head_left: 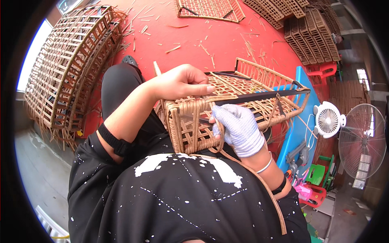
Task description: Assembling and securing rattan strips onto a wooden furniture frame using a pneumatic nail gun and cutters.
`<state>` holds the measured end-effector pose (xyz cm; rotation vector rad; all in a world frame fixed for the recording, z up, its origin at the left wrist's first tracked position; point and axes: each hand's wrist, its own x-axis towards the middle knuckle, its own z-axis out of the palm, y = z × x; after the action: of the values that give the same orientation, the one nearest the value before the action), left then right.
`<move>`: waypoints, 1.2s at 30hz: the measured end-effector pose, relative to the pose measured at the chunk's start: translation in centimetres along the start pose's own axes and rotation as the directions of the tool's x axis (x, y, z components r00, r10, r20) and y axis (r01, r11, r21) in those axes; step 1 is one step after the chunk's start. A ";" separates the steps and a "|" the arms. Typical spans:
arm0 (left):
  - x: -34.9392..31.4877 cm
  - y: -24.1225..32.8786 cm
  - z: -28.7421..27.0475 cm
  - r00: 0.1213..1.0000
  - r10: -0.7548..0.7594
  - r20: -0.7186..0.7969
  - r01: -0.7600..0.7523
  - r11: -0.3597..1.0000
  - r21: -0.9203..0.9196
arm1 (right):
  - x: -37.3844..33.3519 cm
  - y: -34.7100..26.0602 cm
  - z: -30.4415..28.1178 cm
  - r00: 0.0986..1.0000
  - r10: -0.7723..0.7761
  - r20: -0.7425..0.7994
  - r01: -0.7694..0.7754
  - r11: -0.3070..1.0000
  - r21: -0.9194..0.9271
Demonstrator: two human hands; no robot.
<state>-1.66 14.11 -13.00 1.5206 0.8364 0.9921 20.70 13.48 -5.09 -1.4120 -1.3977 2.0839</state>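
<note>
Brown woven cane basket [259, 106], open-sided, with a dark flat bar [263, 96] along its upper edge; located at the person's lap, near end close to the shirt front, far end extending to the right. Left hand [182, 83]: bare, laid over the top by the near left corner, fingers bent and thumb extended; whether it grips anything beneath cannot be told. Right hand [239, 129]: in a pale knitted glove, fingertips closed on a looped cane strand [221, 139] at the basket's near end. One loose cane length [270, 193] trails down the black-and-white shirt [178, 198] beside the right forearm. Surroundings: red floor [162, 30] strewn with cane offcuts; stacked woven pieces [71, 60] at left; one framed woven panel [210, 9] beyond; blue table [298, 117] at right, small white fan [327, 119] and larger round fan [362, 139] nearby.
</note>
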 end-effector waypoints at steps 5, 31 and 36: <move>0.0 0.7 0.2 1.000 -0.023 -0.017 0.022 0.999 -0.033 | -0.1 -0.1 0.0 1.000 -0.004 0.013 0.004 1.000 0.024; -0.7 -0.4 -0.1 0.988 -0.116 -0.103 0.112 0.993 -0.049 | -14.6 2.6 -31.0 0.442 -0.152 -0.884 -0.020 0.984 -0.179; -0.5 -0.4 -0.1 0.973 -0.210 -0.096 0.188 0.962 -0.197 | -23.7 14.1 -47.1 0.135 0.074 -0.988 -0.403 0.915 0.014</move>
<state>-1.91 13.76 -13.51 1.2034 0.9320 0.9866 75.16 17.43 -6.14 -2.5163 -0.7936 0.5003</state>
